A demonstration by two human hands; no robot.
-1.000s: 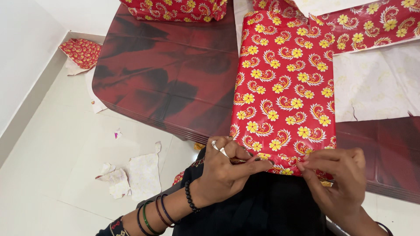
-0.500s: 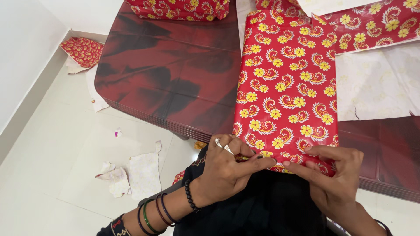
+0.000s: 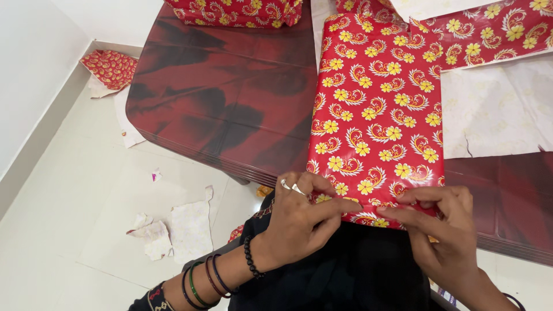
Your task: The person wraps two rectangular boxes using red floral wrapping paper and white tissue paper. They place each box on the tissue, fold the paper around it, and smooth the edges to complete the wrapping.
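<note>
The left hand (image 3: 299, 222), with rings on two fingers and bangles at the wrist, pinches the near end of the wrapped parcel (image 3: 377, 109), its forefinger stretched flat along the folded paper edge. The right hand (image 3: 446, 227) grips the same end from the other side, fingers closed on the fold, its fingertips just short of the left forefinger. The parcel, covered in red paper with yellow flowers, lies lengthways on the dark red bench (image 3: 224, 103), its near end overhanging the bench's near edge above the person's black clothing. Just right of it on the bench a loose sheet of wrapping paper (image 3: 501, 109) lies pale side up. Another wrapped package (image 3: 233, 11) sits at the bench's far edge. On the white floor (image 3: 75, 190) to the left lie torn paper scraps (image 3: 173, 227).
</note>
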